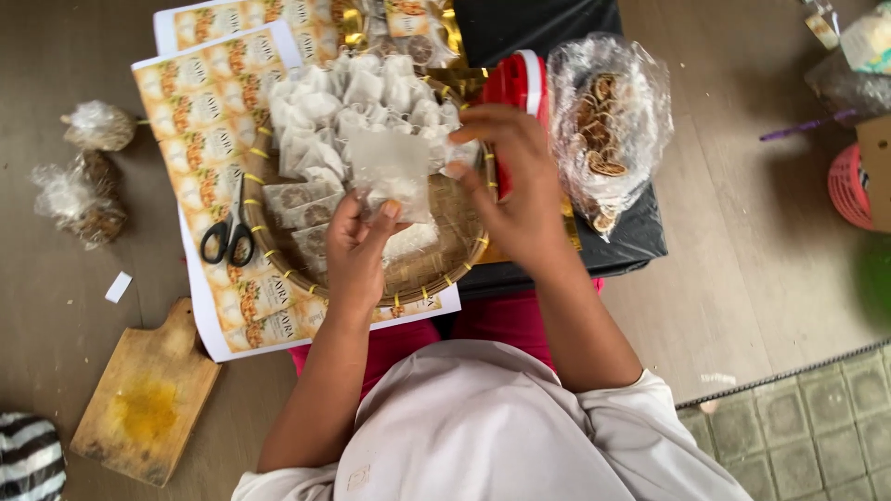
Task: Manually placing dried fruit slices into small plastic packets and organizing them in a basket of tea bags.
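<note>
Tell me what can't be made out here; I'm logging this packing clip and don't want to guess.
Head view only:
- Contents of the small clear pouch held by the left hand and right hand: too small, glare.
- Woven tray: mostly covered by the pile of white pouches and both hands.
- Red container: behind the right hand.
- Striped object: cut off by the left edge.
- Label sheets: top sheet cut off by the frame.

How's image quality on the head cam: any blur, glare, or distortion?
Head view: even, soft light, faint shadows; right hand and the small pouch it holds with the left hand slightly motion-blurred; mild glare on the clear plastic bag; green smear at right edge.
</note>
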